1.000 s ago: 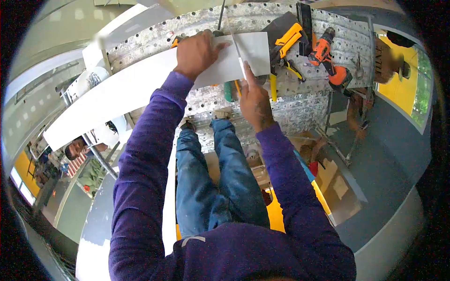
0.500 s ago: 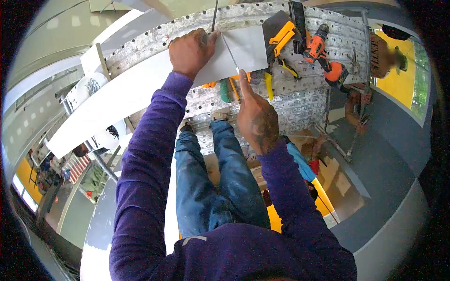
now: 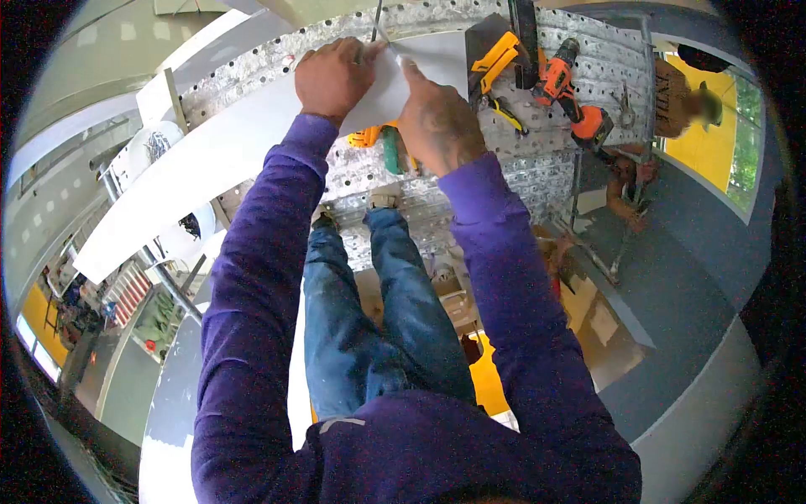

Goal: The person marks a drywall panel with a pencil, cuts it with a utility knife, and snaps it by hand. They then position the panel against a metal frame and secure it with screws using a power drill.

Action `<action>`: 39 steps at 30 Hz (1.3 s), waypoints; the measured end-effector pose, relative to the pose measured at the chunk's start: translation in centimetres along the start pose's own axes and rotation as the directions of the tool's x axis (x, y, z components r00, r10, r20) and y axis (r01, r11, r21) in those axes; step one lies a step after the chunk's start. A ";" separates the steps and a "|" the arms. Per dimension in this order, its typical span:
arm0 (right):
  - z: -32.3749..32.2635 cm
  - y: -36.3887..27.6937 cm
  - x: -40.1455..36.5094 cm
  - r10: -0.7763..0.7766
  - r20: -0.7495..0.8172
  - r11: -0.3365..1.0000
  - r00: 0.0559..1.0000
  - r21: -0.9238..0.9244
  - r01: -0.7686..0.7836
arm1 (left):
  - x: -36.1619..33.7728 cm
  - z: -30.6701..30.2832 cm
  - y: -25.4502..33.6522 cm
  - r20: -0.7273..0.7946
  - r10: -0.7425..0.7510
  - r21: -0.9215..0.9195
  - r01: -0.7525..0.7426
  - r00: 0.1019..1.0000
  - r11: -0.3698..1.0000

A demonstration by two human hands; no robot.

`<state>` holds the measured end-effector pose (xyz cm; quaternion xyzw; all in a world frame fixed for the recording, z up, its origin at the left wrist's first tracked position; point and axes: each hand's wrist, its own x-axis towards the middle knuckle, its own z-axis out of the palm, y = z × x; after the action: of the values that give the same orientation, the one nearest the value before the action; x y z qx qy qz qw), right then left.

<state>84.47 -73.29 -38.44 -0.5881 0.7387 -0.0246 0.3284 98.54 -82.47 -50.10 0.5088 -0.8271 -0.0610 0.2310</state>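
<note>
My left hand (image 3: 334, 80) lies curled on a long white board (image 3: 210, 155), pressing it on the perforated metal platform (image 3: 353, 185). A thin dark rod (image 3: 378, 17) rises past its knuckles; I cannot tell whether this hand grips it. My right hand (image 3: 441, 122) is closed with the index finger stretched forward along a thin, shiny metal strip (image 3: 385, 35). Its fingertip is over the board, close to the left thumb. The strip slants up from that fingertip toward the far edge of the board. The palm side of both hands is hidden.
Right of the board lie a yellow-and-black tool (image 3: 497, 60), yellow-handled pliers (image 3: 508, 116), a black bar (image 3: 525, 42) and an orange drill (image 3: 561, 77). A green-handled tool (image 3: 391, 151) lies near my feet. Another person (image 3: 672, 97) stands beyond the platform's right end.
My right hand has slid up and left along the board toward my left hand, the shiny strip moving with it. My left hand stays at the same spot on the board.
</note>
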 end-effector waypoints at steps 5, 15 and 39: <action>-2.6 -0.8 -5.9 0.063 0.058 0.998 0.996 0.008 -0.063 | 0.5 0.4 -0.4 -0.056 -0.011 -0.026 0.010 0.998 1.000; -3.6 -0.9 -4.6 0.083 0.131 0.997 0.988 -0.022 -0.080 | -0.6 0.8 -0.3 -0.099 0.058 -0.008 -0.059 0.993 0.998; -5.2 9.2 -20.8 0.492 -0.142 0.863 0.859 0.211 -0.459 | 3.2 4.5 5.2 0.242 -0.157 -0.243 0.216 0.958 0.946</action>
<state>75.85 -53.86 -28.73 -0.3517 0.8844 -0.0618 0.3006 91.11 -83.39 -51.36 0.5395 -0.7796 -0.2492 0.1978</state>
